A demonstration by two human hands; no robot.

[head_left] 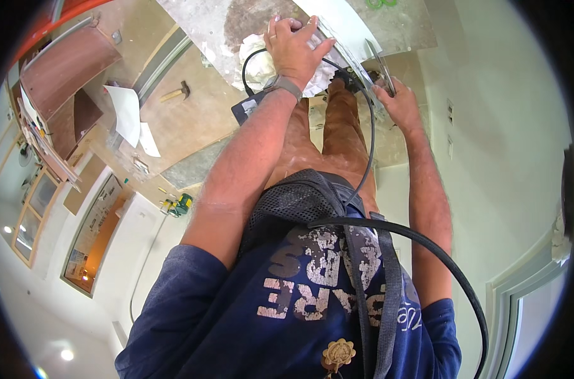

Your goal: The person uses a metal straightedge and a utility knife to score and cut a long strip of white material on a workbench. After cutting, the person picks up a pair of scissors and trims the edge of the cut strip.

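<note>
My left hand [293, 52] lies with fingers spread beside a long narrow metal strip [339, 45]; its fingertips reach the strip's edge. A white sheet [345, 24] lies along the strip's other side. In my right hand [397, 104] is a pair of scissors [382, 66], fingers wrapped round the handles and the slim silver blades pointing away from me over the sheet's near corner. Below my left hand sits a crumpled white cloth or plastic [257, 68]. My right fingertips are partly hidden behind the scissors.
A black cable [372, 126] loops past my legs to a dark box [246, 108] by my left forearm. On the floor at left lie a hammer [176, 92], white offcuts [125, 114] and a green tool [181, 204]. A pale wall [495, 126] rises on the right.
</note>
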